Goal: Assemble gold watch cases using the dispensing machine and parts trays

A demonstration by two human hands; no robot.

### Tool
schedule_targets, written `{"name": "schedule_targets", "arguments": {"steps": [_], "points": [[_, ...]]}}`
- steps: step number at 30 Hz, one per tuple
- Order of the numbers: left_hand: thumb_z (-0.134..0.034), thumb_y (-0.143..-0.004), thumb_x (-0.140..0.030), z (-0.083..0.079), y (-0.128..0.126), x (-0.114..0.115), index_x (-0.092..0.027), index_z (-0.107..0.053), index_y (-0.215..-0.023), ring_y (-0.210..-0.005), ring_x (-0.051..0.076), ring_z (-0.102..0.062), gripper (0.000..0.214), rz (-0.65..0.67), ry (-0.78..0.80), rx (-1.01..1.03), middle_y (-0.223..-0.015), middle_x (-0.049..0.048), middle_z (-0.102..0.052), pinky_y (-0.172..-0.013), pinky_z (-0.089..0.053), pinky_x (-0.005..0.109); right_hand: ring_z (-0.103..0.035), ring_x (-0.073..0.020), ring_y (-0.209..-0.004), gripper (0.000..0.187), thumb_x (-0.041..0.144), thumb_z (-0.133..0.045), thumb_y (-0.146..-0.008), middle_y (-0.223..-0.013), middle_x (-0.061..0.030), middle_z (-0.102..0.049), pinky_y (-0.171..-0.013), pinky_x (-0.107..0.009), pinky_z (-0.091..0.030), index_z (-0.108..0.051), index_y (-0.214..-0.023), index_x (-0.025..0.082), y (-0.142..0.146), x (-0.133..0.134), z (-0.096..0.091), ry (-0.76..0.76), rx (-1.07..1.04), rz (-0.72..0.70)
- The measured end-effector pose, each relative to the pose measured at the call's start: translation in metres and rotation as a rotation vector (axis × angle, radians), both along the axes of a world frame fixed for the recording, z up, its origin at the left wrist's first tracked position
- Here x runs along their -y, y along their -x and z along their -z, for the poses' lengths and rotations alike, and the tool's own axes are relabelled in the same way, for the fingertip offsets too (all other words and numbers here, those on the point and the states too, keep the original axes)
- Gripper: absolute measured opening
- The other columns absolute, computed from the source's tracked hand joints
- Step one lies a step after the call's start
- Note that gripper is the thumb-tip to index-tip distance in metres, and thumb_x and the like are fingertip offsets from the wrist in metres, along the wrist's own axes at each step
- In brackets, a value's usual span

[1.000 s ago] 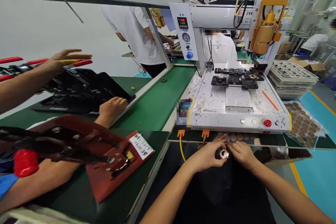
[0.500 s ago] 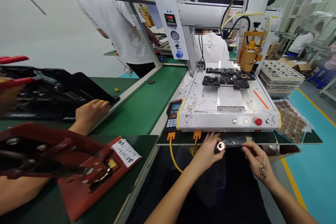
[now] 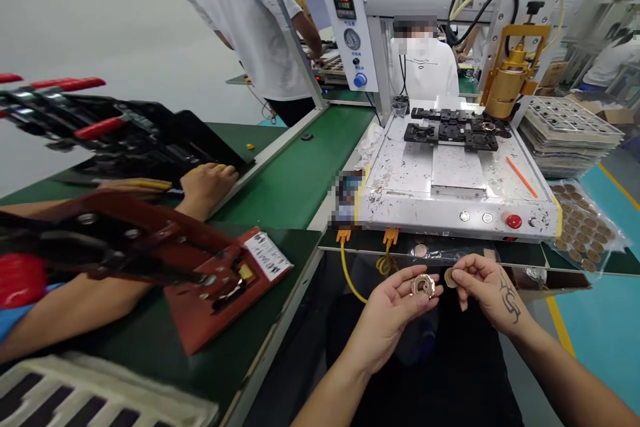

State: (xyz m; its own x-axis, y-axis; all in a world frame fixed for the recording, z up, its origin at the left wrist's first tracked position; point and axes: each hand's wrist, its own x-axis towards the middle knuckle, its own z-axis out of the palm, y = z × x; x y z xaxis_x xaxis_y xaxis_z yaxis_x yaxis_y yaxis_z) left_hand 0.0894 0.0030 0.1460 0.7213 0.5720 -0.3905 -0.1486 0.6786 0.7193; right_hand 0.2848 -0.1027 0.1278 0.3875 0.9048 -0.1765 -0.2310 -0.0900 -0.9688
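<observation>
Right, so mid-job: the ring-shaped metal part (image 3: 424, 286) and the round brown disc (image 3: 449, 277) are both in hand but not joined. Left hand (image 3: 393, 303) grips the ring by its edge, fingers curled round it; right hand (image 3: 483, 285) pinches the disc between thumb and fingertips, just right of the ring, apart from it. Pair sits near side of the white machine (image 3: 410, 208), over the lap. Looks like disc picked, placing not done; can't tell if the ring's inside is already fitted. Clear film (image 3: 447, 253) on the near bench edge has one disc left at its left end. Far right, a full sheet of discs (image 3: 583, 230) seems unused. Another ring (image 3: 489, 127) sits in the black fixture (image 3: 450, 131), below the gold press head (image 3: 504, 90); contact unclear.
</observation>
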Motion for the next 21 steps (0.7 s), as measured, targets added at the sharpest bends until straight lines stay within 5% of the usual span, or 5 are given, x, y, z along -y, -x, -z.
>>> {"name": "schedule_targets", "arguments": {"steps": [10, 17, 21], "points": [[-0.092, -0.087, -0.037, -0.001, 0.006, 0.016, -0.014, -0.080, -0.127, -0.127, 0.035, -0.076, 0.048, -0.083, 0.026, 0.118, -0.128, 0.0178, -0.082, -0.118, -0.056, 0.050, -0.061, -0.0123, -0.053, 0.040, 0.054, -0.086, -0.091, -0.064, 0.0024, -0.067, -0.057, -0.026, -0.053, -0.064, -0.085, 0.021, 0.007, 0.018, -0.010, 0.071, -0.201, -0.107], [-0.090, -0.090, -0.039, 0.001, 0.006, 0.023, -0.017, -0.080, -0.130, -0.126, 0.034, -0.076, 0.047, -0.048, -0.015, 0.127, -0.125, 0.0158, -0.083, -0.117, -0.057, 0.050, -0.037, -0.0090, -0.052, 0.043, 0.058, -0.075, -0.099, -0.060, 0.0065, -0.049, -0.050, -0.024, -0.026, -0.061, -0.084, 0.021, 0.007, 0.019, -0.022, 0.115, 0.002, -0.159], [-0.089, -0.091, -0.042, 0.003, 0.009, 0.026, -0.019, -0.080, -0.131, -0.125, 0.034, -0.076, 0.047, -0.042, -0.048, 0.126, -0.127, 0.0147, -0.083, -0.115, -0.058, 0.050, -0.055, -0.0174, -0.083, 0.036, 0.051, -0.072, -0.102, -0.092, -0.0020, -0.061, -0.073, -0.029, -0.045, -0.062, -0.084, 0.022, 0.014, 0.012, -0.039, 0.011, 0.297, -0.181]]}}
